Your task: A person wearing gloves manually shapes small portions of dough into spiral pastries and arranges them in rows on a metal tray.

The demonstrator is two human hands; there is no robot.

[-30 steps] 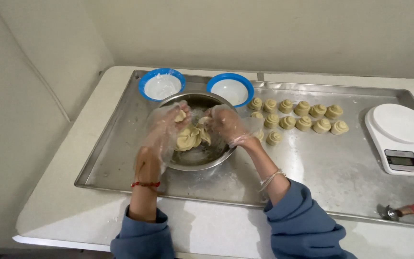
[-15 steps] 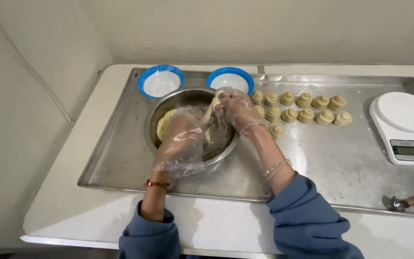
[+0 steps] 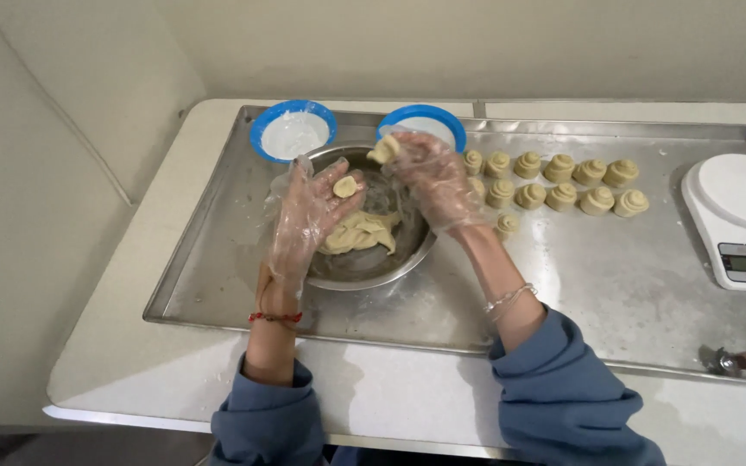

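dough in bowl: pale yellow, soft, lumpy heap [image 3: 360, 233] sitting in the bottom of the round metal bowl [image 3: 338, 274], center-left of the frame, on the steel tray [image 3: 615, 285].
small dough piece: little rounded blob [image 3: 345, 186], same pale colour, resting on the left palm just above the bowl.
left hand: [image 3: 308, 216] in a clear plastic glove, palm up, fingers spread pretty wide and only a bit curled, so it's cradling the piece, not squeezing it.
pinched dough bit: another small lump [image 3: 383, 151], up over the bowl's far rim.
right hand: [image 3: 433, 181] gloved too, fingers bunched narrow, fingertips pinching that lump.
shaped pieces: two rows of swirled dough rolls [image 3: 554, 181] on the tray, just right of the right hand.
scale: white, [image 3: 740, 220] far right edge.
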